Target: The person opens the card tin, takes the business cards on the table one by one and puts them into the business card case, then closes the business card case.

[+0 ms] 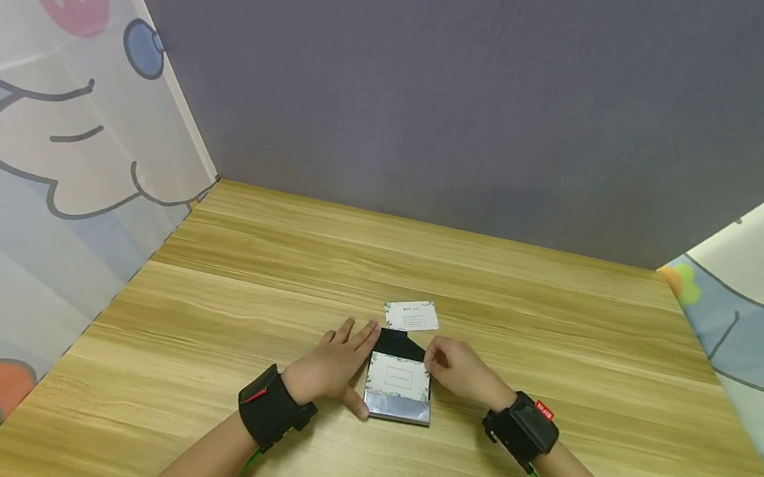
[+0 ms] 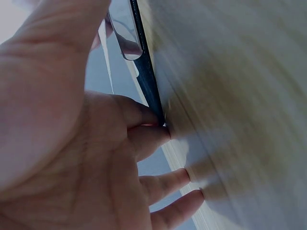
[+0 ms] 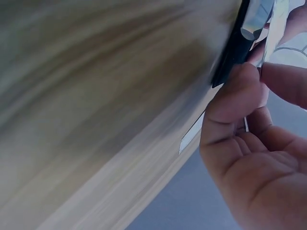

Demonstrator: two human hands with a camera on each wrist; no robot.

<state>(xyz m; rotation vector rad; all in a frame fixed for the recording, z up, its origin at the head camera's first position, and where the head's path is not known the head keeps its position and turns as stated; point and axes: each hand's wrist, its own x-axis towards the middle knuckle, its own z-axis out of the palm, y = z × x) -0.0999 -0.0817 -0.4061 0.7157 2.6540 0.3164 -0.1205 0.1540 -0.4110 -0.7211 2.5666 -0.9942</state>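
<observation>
An opened card case (image 1: 397,407) lies on the table, black inside at its far half, with a shiny silver near part. White cards with green leaf edging (image 1: 399,377) sit in it. My left hand (image 1: 331,368) lies along the case's left side with fingers extended, the fingertips at its far left edge and the thumb by the near left corner. In the left wrist view, the fingertips touch the black edge (image 2: 149,88) and the tabletop. My right hand (image 1: 458,369) pinches a card (image 3: 274,33) at its right edge between thumb and index finger.
One loose white business card (image 1: 411,315) lies on the wooden table (image 1: 269,258) just beyond the case. A dark grey panel (image 1: 436,105) stands along the table's back edge. Cartoon-printed curtains (image 1: 72,155) hang at both sides.
</observation>
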